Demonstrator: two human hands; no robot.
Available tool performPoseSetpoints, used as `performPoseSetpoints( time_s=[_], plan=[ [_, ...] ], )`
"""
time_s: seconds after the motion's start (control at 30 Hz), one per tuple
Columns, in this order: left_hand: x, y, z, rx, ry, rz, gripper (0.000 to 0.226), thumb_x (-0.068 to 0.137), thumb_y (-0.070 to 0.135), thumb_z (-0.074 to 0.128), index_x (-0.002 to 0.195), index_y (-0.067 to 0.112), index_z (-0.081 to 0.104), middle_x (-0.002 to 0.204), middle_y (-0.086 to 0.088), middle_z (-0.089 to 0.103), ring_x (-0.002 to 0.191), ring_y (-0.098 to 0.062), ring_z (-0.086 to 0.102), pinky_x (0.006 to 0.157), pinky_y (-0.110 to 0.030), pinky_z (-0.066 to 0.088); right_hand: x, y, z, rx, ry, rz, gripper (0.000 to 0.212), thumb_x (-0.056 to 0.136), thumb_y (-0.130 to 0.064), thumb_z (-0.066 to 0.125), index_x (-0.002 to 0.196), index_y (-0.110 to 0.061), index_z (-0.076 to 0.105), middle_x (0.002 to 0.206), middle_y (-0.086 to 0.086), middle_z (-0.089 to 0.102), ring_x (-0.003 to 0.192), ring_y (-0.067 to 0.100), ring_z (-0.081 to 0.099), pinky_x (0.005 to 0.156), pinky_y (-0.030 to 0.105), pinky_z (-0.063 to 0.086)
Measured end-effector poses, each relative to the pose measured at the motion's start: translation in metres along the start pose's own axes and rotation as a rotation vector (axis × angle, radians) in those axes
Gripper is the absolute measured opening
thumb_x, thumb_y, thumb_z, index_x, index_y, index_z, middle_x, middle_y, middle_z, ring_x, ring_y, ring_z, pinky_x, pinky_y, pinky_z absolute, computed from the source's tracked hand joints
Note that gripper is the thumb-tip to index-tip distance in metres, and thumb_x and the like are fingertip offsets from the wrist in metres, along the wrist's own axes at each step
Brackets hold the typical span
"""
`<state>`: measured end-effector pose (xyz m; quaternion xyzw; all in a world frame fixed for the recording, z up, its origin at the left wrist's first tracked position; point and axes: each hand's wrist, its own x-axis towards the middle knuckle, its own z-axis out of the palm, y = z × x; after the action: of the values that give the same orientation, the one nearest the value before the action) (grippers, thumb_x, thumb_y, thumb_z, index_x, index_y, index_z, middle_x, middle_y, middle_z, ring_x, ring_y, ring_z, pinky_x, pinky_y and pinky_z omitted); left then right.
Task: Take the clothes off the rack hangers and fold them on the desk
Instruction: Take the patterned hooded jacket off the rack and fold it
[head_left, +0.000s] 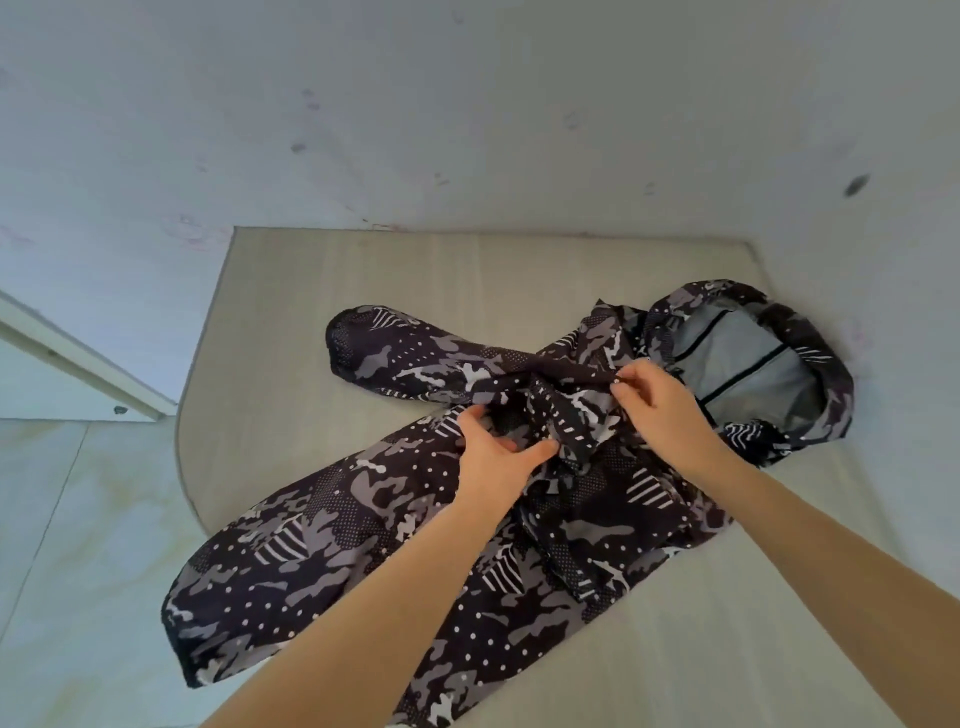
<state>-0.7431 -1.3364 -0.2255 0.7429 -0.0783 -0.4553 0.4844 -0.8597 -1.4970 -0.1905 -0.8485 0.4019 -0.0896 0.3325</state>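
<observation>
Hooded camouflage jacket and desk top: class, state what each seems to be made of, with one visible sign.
Hooded camouflage jacket: apparently thin, matte synthetic cloth; it crumples softly, and the hood's grey lining looks mesh-like. Desk top: probably beige laminate or wood-look board; smooth, faintly streaked, rounded edge.

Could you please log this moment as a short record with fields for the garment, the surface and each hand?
garment: camouflage hooded jacket, lying spread out, hood open with grey lining up
surface: beige desk, one jacket corner hanging past its near-left edge
left hand: gripping bunched fabric at the jacket's middle
right hand: pinching a fold near the collar
stage: folding under way
</observation>
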Motion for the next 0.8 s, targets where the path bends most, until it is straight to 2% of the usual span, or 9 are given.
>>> performPoseSetpoints(
  time_s=[0.1, 0.2, 0.33, 0.43, 0.5, 0.57, 0.63, 0.7, 0.8],
  plan=[
    [-0.005, 0.009, 0.010, -0.079, -0.019, -0.001, 0.105, 0.071, 0.041, 0.084, 0.148, 0.022, 0.015, 0.105, 0.004, 0.067, 0.094, -0.003, 0.058, 0.087, -0.026, 0.039, -0.012, 0.018, -0.022, 0.194, -0.088, 0.102, 0.018, 0.095, -0.022, 0.055, 0.087, -0.016, 0.041, 0.109, 0.003, 0.062, 0.102, 0.022, 0.060, 0.091, 0.044, 0.049],
    [-0.015, 0.016, 0.025, 0.041, -0.112, 0.050, 0.102, 0.072, 0.045, 0.082, 0.149, 0.016, 0.022, 0.102, 0.011, 0.069, 0.090, 0.003, 0.057, 0.085, -0.019, 0.040, -0.021, 0.032, -0.034, 0.249, -0.184, 0.197, 0.017, 0.094, -0.028, 0.059, 0.099, -0.022, 0.044, 0.126, 0.000, 0.055, 0.113, 0.015, 0.055, 0.097, 0.036, 0.042],
    [-0.028, 0.015, 0.036, 0.353, -0.097, 0.172, 0.051, 0.082, 0.030, 0.076, 0.126, 0.015, 0.055, 0.083, 0.013, 0.066, 0.073, 0.004, 0.055, 0.066, -0.013, 0.039, -0.020, 0.042, -0.035, 0.354, -0.178, 0.353, 0.040, 0.095, -0.037, 0.056, 0.129, -0.021, 0.043, 0.126, -0.004, 0.053, 0.113, 0.015, 0.053, 0.097, 0.032, 0.041],
    [-0.037, 0.007, 0.038, 0.410, 0.013, 0.299, 0.014, 0.084, 0.023, 0.073, 0.093, 0.019, 0.063, 0.075, 0.015, 0.062, 0.067, 0.000, 0.057, 0.062, -0.009, 0.040, -0.021, 0.052, -0.026, 0.105, -0.312, 0.299, 0.046, 0.092, -0.028, 0.063, 0.134, -0.020, 0.045, 0.125, 0.002, 0.057, 0.117, 0.018, 0.056, 0.102, 0.033, 0.043],
    [-0.044, -0.001, 0.038, 0.326, 0.012, 0.340, 0.012, 0.087, 0.018, 0.069, 0.083, 0.019, 0.058, 0.071, 0.013, 0.059, 0.061, -0.003, 0.052, 0.058, -0.009, 0.041, -0.023, 0.054, -0.024, -0.064, -0.309, 0.182, 0.022, 0.093, -0.023, 0.061, 0.115, -0.020, 0.061, 0.109, -0.001, 0.065, 0.104, 0.015, 0.062, 0.098, 0.031, 0.047],
    [-0.054, -0.007, 0.039, 0.175, -0.061, 0.326, 0.018, 0.092, 0.013, 0.061, 0.079, 0.015, 0.048, 0.063, 0.007, 0.047, 0.054, -0.008, 0.039, 0.051, -0.015, 0.036, -0.028, 0.053, -0.031, -0.012, -0.184, 0.114, 0.008, 0.096, -0.020, 0.056, 0.099, -0.021, 0.064, 0.095, -0.006, 0.066, 0.088, 0.008, 0.062, 0.089, 0.028, 0.050],
    [-0.060, -0.016, 0.037, 0.072, -0.117, 0.322, 0.021, 0.095, 0.013, 0.055, 0.080, 0.017, 0.041, 0.065, 0.001, 0.038, 0.057, -0.012, 0.035, 0.053, -0.027, 0.040, -0.034, 0.054, -0.040, 0.138, 0.005, 0.149, 0.013, 0.099, -0.020, 0.049, 0.098, -0.017, 0.062, 0.091, -0.006, 0.063, 0.083, 0.003, 0.057, 0.077, 0.018, 0.045],
    [-0.065, -0.028, 0.038, 0.073, -0.155, 0.324, 0.018, 0.097, 0.017, 0.052, 0.083, 0.019, 0.040, 0.072, -0.006, 0.042, 0.065, -0.018, 0.041, 0.065, -0.045, 0.050, -0.044, 0.065, -0.043, 0.189, 0.135, 0.220, 0.020, 0.101, -0.020, 0.044, 0.097, -0.011, 0.061, 0.091, -0.001, 0.062, 0.080, 0.006, 0.054, 0.069, 0.014, 0.039],
    [-0.069, -0.047, 0.040, 0.228, -0.227, 0.241, 0.006, 0.096, 0.016, 0.053, 0.097, 0.017, 0.047, 0.082, -0.009, 0.055, 0.074, -0.015, 0.051, 0.076, -0.039, 0.049, -0.060, 0.087, -0.034, 0.067, 0.029, 0.312, 0.021, 0.101, -0.018, 0.042, 0.092, -0.007, 0.058, 0.091, 0.006, 0.060, 0.083, 0.018, 0.054, 0.065, 0.020, 0.038]
  ],
)
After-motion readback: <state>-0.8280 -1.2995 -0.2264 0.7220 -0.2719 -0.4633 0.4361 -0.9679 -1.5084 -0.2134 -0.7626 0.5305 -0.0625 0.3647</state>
